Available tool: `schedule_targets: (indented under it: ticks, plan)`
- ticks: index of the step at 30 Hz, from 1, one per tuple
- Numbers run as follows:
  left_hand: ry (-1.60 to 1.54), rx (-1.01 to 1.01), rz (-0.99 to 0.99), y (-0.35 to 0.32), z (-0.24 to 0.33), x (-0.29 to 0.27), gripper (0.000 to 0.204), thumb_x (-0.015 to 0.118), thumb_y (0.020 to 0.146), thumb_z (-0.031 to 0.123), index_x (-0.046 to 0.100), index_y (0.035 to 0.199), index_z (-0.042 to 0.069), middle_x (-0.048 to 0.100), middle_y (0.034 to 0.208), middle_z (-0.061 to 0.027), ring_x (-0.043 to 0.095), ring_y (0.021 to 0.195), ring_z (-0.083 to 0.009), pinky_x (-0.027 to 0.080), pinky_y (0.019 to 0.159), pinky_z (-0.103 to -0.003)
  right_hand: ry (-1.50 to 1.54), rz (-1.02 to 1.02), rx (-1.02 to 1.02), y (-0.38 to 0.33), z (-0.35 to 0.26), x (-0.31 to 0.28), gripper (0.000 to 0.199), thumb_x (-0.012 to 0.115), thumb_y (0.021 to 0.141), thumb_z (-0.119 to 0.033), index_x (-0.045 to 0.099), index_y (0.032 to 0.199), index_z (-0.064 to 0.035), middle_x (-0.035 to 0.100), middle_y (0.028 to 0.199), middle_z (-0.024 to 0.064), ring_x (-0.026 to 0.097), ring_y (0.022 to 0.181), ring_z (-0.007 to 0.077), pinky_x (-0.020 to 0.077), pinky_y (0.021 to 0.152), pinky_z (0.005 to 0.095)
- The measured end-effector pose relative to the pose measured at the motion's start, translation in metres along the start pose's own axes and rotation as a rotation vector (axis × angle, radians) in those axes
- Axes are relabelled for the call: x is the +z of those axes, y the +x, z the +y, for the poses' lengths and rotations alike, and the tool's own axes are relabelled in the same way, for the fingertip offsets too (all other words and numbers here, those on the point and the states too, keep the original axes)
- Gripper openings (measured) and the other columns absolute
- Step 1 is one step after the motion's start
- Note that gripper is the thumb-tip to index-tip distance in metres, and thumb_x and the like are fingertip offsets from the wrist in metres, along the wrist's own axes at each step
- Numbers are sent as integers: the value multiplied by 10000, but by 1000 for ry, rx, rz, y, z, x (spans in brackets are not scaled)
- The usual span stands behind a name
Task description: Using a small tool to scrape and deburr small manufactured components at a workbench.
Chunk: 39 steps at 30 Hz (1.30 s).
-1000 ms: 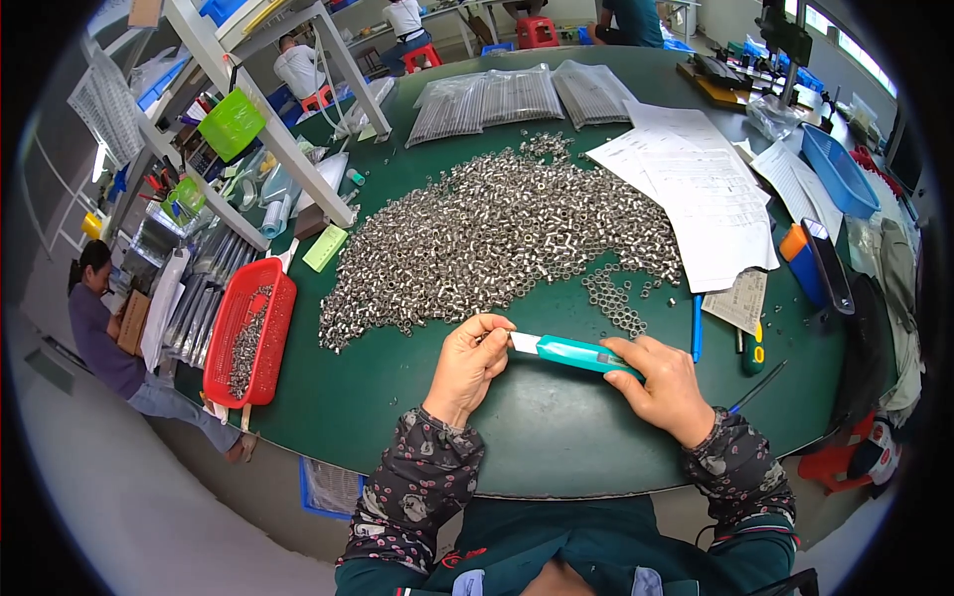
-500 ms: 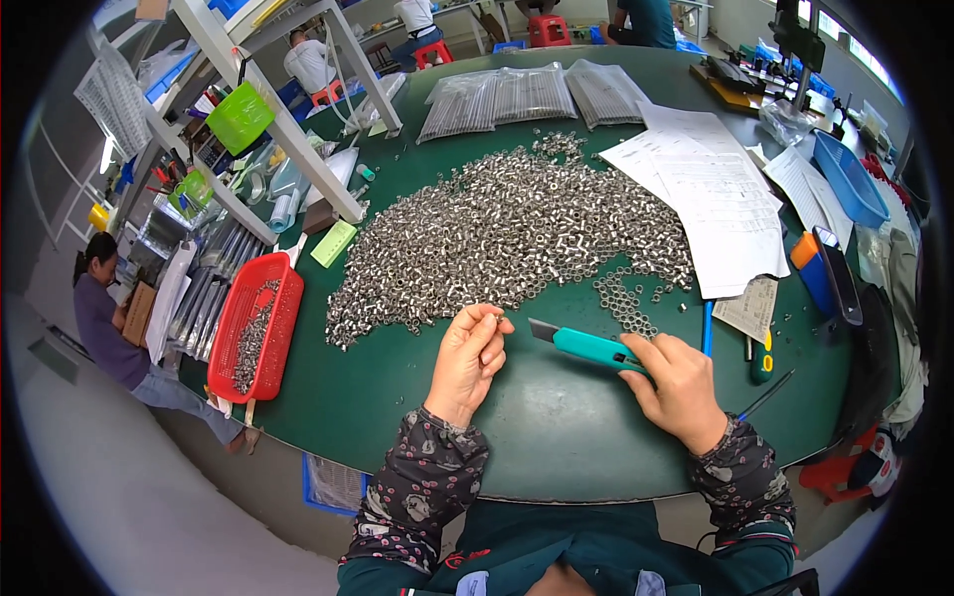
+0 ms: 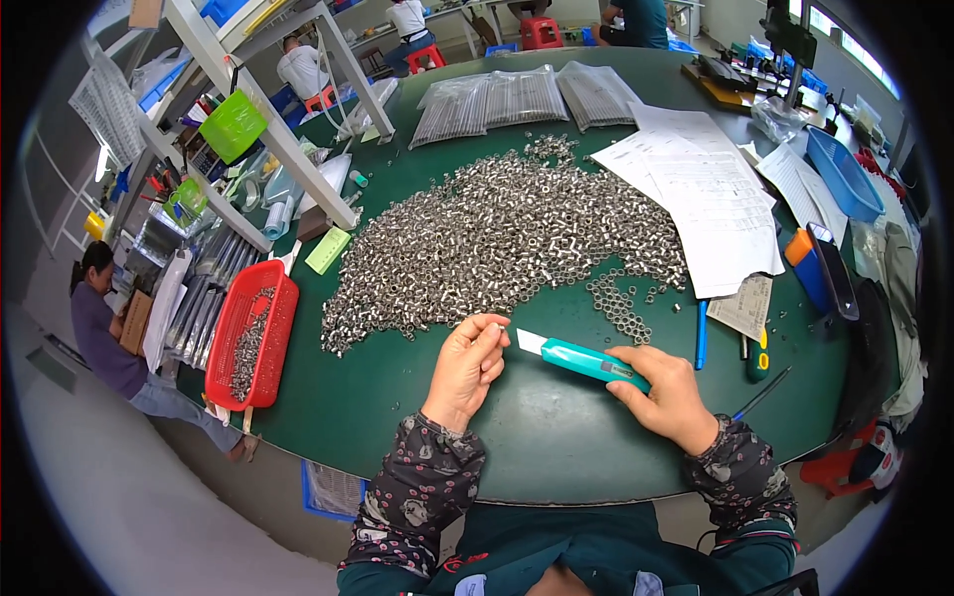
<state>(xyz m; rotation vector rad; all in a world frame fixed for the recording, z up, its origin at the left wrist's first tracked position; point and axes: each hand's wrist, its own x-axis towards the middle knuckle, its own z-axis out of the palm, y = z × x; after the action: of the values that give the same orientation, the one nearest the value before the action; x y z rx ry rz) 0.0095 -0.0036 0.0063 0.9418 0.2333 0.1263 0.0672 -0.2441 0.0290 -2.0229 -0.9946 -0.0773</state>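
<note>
My right hand [image 3: 664, 392] is wrapped round a teal utility knife [image 3: 586, 362], its blade out and pointing left. In a pinch, the thumb and forefinger of my left hand [image 3: 467, 370] hold what looks like a small metal ring, mostly hidden by the fingertips. The blade tip is close to those fingertips, with a narrow gap between. Just beyond both hands spreads a large heap of small metal rings [image 3: 497, 238]. Several rings lie flat in a single-layer patch [image 3: 618, 306] at the heap's right front.
A red basket [image 3: 283, 338] with metal pieces stands at left on the green table [image 3: 556, 447]. Bagged rods [image 3: 527, 96] lie at the back. Papers [image 3: 711, 199], a blue pen [image 3: 702, 333] and a phone [image 3: 833, 268] are at right. Shelf legs [image 3: 298, 164] rise at left; people sit beyond.
The knife has turned in my right hand, so its blade face now catches light, and it has shifted slightly left. My left hand keeps its pinch. The whole view has shifted slightly.
</note>
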Motion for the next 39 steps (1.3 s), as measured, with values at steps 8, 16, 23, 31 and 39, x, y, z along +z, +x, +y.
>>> schedule_targets:
  ticks: [8,16,23,31,39]
  plan:
    - [-106,-40,-88,0,1,5,102,479,861,98,528,927,37,512,723,-22,323,464,-24,258,379,-146,85,-98,84,0,0,-1,288,600,734,-202,566,970,-40,576,782,134,560,687,296,436,602,350]
    - [-88,-47,-123,0,-6,1,102,496,858,114,530,912,35,509,678,-12,314,445,-19,243,370,-147,188,-172,140,0,1,-1,282,599,736,-186,573,954,-8,590,832,161,575,733,284,444,650,326]
    - [5,-31,-97,1,-8,1,97,503,857,130,517,855,34,493,632,-7,293,428,-18,227,362,-145,-85,-34,12,0,-8,-2,271,608,730,-197,569,962,-62,543,691,96,539,601,273,417,520,355]
    - [-132,-96,-57,2,-5,1,173,458,884,195,511,840,36,460,665,-12,301,456,-25,232,364,-147,-68,127,-41,0,-2,-3,281,630,710,-155,559,965,-62,517,666,102,514,551,282,402,486,348]
    - [-128,-88,-76,2,-4,0,184,438,892,192,513,875,25,492,710,-30,318,465,-25,243,365,-146,-62,32,-18,-1,0,1,270,616,724,-188,562,960,-70,523,669,104,524,565,288,406,498,361]
